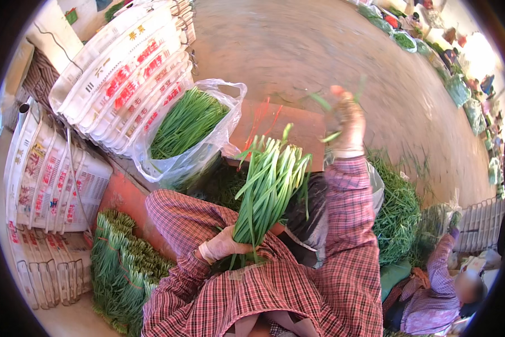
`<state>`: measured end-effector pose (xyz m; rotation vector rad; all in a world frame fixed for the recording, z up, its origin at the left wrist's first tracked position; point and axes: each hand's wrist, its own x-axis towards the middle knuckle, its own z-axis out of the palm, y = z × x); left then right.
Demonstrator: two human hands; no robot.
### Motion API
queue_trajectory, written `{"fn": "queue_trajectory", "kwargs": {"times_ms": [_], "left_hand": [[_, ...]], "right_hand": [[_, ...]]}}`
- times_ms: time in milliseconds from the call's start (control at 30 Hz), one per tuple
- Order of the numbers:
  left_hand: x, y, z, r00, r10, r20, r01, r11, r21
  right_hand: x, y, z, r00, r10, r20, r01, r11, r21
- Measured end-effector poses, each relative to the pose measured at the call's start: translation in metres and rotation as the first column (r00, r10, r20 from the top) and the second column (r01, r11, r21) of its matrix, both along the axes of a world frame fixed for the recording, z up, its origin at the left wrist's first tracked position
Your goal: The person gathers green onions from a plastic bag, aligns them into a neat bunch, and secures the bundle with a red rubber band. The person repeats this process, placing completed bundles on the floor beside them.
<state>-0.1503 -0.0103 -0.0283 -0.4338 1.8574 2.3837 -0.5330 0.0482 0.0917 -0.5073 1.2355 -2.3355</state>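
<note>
My left hand, in a thin pale glove, grips a bunch of long green leafy stalks resembling garlic chives, with the whitish ends pointing up and away from me. My right hand is raised to the right of the bunch, blurred by motion, with loose green leaf bits around its fingers; its exact grip is unclear. Red ties lie on a reddish board beyond the bunch. A clear plastic bag holding more green stalks stands left of the board.
Stacked white plastic crates stand at the left. Tied bundles lie by my left side. A heap of loose green leaves is at my right. Another person sits at the lower right. Scraps lie on the floor; bags of greens line the far side.
</note>
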Motion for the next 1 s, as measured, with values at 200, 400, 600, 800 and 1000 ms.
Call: {"fn": "queue_trajectory", "kwargs": {"times_ms": [200, 400, 600, 800, 1000], "left_hand": [[-0.015, 0.002, -0.025, 0.947, 0.322, 0.015, -0.322, 0.947, -0.009], [-0.026, 0.008, -0.031, 0.923, 0.374, -0.095, -0.386, 0.891, -0.24], [-0.026, 0.012, -0.034, 0.894, 0.414, -0.172, -0.397, 0.552, -0.733], [-0.03, 0.012, -0.042, 0.845, 0.416, -0.338, -0.488, 0.338, -0.805], [-0.025, 0.006, -0.043, 0.845, 0.401, -0.352, -0.464, 0.224, -0.857]], "right_hand": [[0.024, 0.044, 0.03, 0.86, 0.325, -0.394, -0.26, 0.943, 0.21], [0.084, 0.028, 0.057, 0.295, 0.723, -0.625, 0.269, 0.565, 0.78], [0.083, 0.021, 0.052, 0.066, 0.618, -0.783, 0.455, 0.68, 0.575], [0.077, 0.008, 0.064, 0.126, 0.78, -0.613, 0.415, 0.52, 0.746], [0.079, -0.01, 0.071, 0.02, 0.943, -0.332, 0.557, 0.265, 0.787]]}}
